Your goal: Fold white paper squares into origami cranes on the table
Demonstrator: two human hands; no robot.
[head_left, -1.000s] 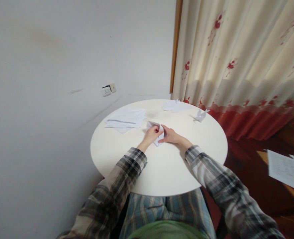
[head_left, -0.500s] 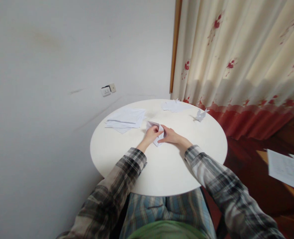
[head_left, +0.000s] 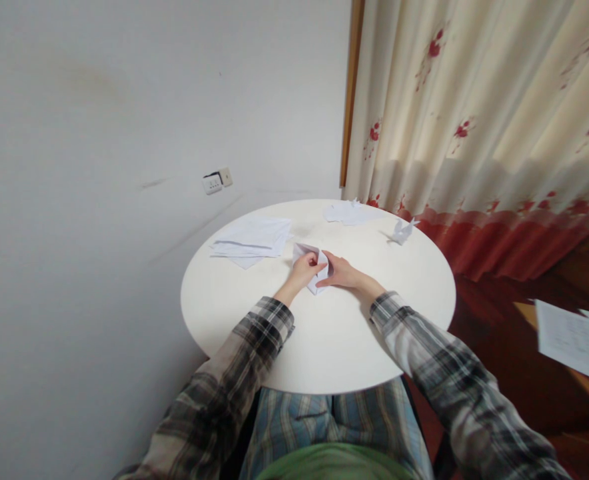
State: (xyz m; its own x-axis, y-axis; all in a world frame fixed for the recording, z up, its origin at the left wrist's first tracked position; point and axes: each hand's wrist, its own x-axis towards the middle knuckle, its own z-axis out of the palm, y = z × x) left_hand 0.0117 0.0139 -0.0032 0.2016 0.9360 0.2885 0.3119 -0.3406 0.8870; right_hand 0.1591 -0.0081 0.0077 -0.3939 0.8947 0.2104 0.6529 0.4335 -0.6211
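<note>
My left hand (head_left: 303, 270) pinches the folded white paper (head_left: 319, 275) and my right hand (head_left: 341, 272) grasps its right side, mid-table on the round white table (head_left: 334, 347). Folds are already in; it gapes, so I judge it part-done. A paper figure (head_left: 403, 231) nearby looks finished; the stacked sheets (head_left: 254, 237) lie flat.

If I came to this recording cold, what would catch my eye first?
Probably the cream-and-red floral curtain, filling the upper right with the strongest colour. Next, mid-picture, the left hand and right hand meet at a folded white paper on the round white table. A small pointed paper figure stands out near the table's far right edge.
</note>
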